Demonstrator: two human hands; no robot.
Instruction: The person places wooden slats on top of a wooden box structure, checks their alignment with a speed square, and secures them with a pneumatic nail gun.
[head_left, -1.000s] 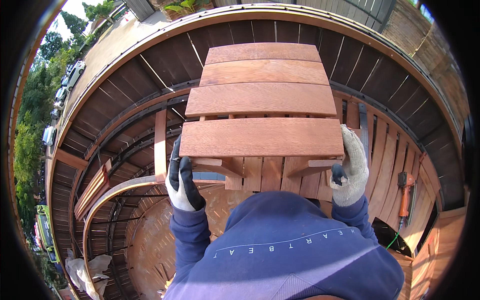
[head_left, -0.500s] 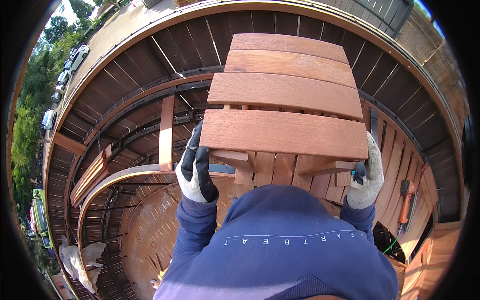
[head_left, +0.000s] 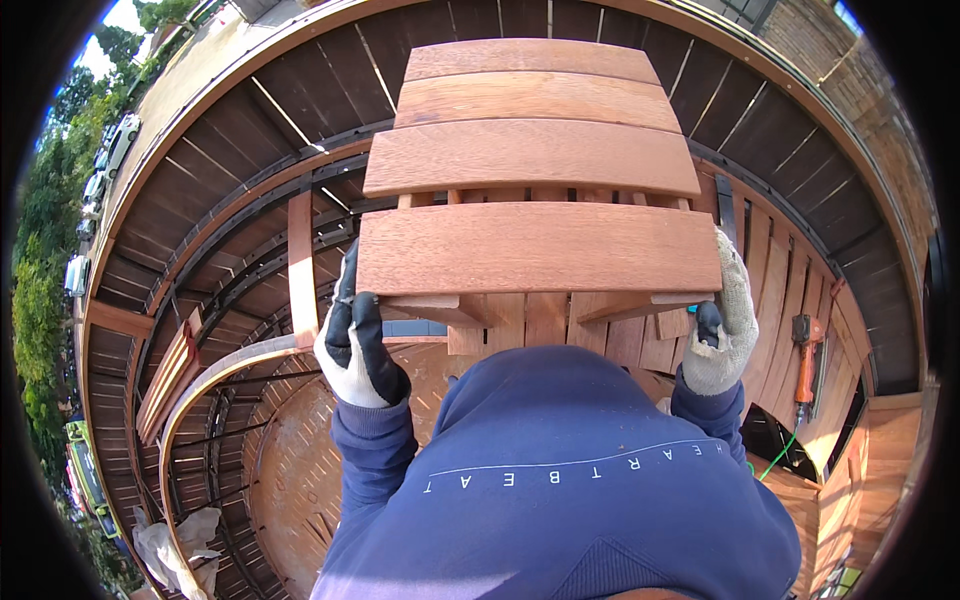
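In front of my chest is a slatted wooden panel [head_left: 540, 250], reddish brown, made of several wide boards fixed across supports beneath. My left hand [head_left: 365, 345], in a white glove with dark palm and fingers, grips the near board's left end. At the opposite end my right hand [head_left: 722, 320], gloved alike, is closed round the board's edge, its thumb showing below. One glove thumb is worn at the tip. The fingers under the board are partly hidden. Gaps between the boards show the supports below.
An orange and black power tool [head_left: 806, 360] with a green cord lies on the slatted decking at right. Stacked wooden slats [head_left: 170, 380] lean at left. A curved rail [head_left: 205, 385] borders a drop to a round brown floor. Crumpled pale sheeting [head_left: 180, 545] hangs at lower left.
Both hands and the slatted panel have shifted left in the view, and the near board now appears slightly closer. The grip of both hands looks the same.
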